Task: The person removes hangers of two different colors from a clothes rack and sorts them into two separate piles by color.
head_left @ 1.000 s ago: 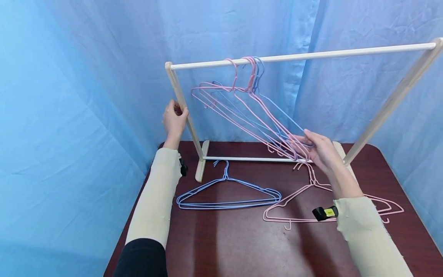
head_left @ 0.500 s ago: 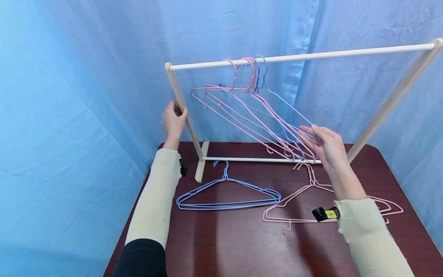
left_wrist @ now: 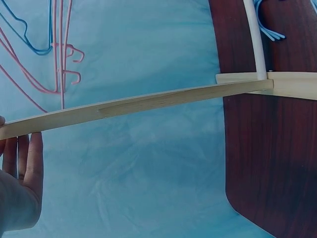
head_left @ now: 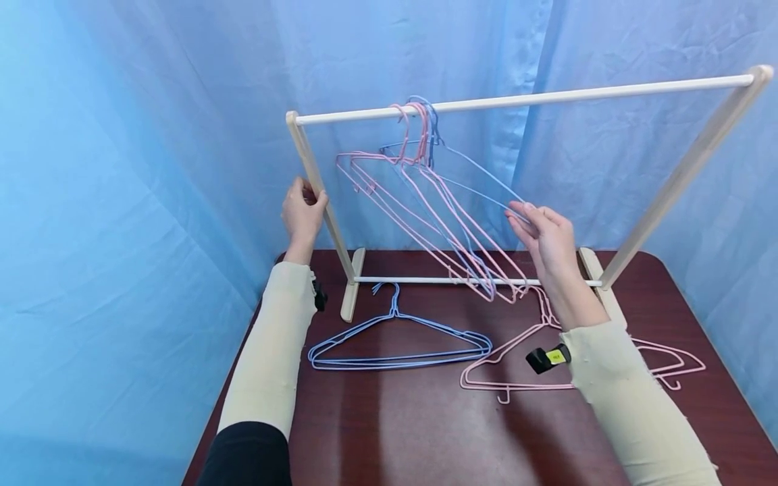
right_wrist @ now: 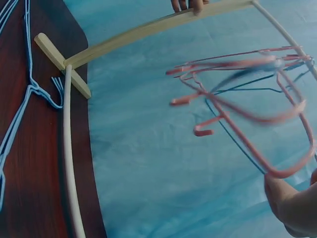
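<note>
My left hand grips the left wooden upright of a garment rack, fingers and thumb around it; in the left wrist view the fingers show behind the wood. My right hand pinches the right end of a blue hanger between thumb and fingers. This hanger's hook sits over the white top bar. Several pink hangers and another blue one hang just left of it, their right ends slanting down toward me. In the right wrist view a pink hanger overlaps the blue ones and looks blurred.
On the dark red table lie a stack of blue hangers and, to the right, pink hangers partly behind my right forearm. A lower white bar joins the rack's feet. Blue curtain surrounds the table.
My right hand went right, then back left and higher, still with the blue hanger. The hanging group's hooks slid left along the bar, and the pink right ends hang lower. The left hand stays put.
</note>
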`<state>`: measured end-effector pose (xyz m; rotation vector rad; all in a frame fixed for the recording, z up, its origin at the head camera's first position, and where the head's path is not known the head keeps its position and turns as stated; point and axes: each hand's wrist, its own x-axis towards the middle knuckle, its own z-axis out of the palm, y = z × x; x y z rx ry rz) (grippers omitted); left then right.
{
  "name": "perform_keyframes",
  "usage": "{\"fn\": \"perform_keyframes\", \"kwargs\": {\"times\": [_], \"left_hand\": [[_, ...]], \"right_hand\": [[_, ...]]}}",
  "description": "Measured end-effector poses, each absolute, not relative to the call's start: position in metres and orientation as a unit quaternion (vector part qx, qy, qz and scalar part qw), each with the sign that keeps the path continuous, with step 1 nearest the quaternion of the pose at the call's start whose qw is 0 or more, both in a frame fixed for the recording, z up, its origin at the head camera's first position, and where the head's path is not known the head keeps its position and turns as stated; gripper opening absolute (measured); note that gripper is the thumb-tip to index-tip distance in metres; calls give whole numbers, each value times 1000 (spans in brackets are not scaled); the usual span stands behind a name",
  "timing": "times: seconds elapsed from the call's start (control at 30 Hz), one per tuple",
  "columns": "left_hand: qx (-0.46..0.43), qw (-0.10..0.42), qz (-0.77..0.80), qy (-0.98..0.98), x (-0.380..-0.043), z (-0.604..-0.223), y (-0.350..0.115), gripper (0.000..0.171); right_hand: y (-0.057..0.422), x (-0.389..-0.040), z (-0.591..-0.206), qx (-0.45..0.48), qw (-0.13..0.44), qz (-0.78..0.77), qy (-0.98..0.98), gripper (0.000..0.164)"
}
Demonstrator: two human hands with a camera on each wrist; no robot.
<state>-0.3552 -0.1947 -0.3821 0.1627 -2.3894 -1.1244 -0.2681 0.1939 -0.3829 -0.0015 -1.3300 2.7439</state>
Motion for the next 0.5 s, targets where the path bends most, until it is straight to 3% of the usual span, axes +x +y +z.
{"fn": "perform_keyframes", "kwargs": {"times": [0.2,0.5], "left_hand": [[58,237,-406,-881,-357,-383,-192,22],[58,240,-415,-876,-357,-383,-199,19]], "right_hand": [[189,-255,-401,-17,114,904,-411,37],[175,-268,-405,-19,91,889,-448,40]]}}
